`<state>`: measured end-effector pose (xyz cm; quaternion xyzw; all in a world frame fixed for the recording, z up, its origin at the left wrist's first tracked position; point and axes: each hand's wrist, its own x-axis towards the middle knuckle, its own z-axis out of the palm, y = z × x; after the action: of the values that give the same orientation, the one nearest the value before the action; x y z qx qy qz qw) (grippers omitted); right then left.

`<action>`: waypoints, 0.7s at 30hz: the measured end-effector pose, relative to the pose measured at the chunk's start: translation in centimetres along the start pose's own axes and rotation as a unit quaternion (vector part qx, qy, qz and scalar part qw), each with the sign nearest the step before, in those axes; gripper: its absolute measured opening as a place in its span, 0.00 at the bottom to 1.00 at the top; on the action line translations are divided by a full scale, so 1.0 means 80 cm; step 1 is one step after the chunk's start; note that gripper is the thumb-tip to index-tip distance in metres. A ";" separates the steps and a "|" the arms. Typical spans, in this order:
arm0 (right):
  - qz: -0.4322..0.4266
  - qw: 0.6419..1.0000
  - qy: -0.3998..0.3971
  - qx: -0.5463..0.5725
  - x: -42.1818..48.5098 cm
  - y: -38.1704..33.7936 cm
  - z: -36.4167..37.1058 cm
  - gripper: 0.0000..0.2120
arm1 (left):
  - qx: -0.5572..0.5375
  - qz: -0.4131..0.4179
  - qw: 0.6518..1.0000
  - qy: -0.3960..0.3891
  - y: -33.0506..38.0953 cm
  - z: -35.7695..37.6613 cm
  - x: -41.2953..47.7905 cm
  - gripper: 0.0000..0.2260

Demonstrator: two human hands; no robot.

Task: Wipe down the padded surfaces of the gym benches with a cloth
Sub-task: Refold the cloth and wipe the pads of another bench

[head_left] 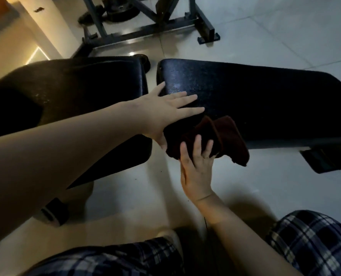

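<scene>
Two black padded bench sections lie side by side: the left pad (pixel 70 86) and the right pad (pixel 265 100), with a narrow gap between them. My left hand (pixel 165 110) rests flat with straight fingers on the near left corner of the right pad. A dark brown folded cloth (pixel 223 136) drapes over that pad's near edge. My right hand (pixel 195 164) reaches up from below and its straight fingers press on the cloth's lower part.
A black metal rack frame (pixel 157 26) and weight plates (pixel 121 12) stand on the pale tiled floor beyond the bench. A bench foot (pixel 54 214) sits at lower left, another support (pixel 329 158) at right. My plaid-clad knees (pixel 315 242) fill the bottom.
</scene>
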<state>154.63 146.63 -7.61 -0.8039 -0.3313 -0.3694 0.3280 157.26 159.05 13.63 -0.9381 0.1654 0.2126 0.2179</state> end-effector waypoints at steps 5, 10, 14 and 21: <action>-0.175 0.975 -0.007 -0.134 0.023 0.030 -0.023 0.23 | -0.098 -0.139 0.985 -0.011 -0.027 0.012 -0.044 0.52; -0.234 0.961 -0.058 -0.137 0.070 0.025 -0.055 0.22 | -0.171 -0.251 0.941 -0.147 -0.046 0.017 -0.077 0.65; -0.186 0.967 -0.140 -0.108 0.093 0.000 -0.065 0.19 | -0.199 -0.249 0.935 -0.156 -0.048 0.016 -0.076 0.67; -0.100 0.925 -0.342 -0.131 0.166 -0.056 -0.064 0.15 | -0.196 -0.257 0.932 -0.164 -0.046 0.012 -0.075 0.67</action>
<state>155.94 149.07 7.09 -0.8800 -0.4504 -0.1430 0.0485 153.29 163.93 16.91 -0.9247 -0.1645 0.3283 0.1006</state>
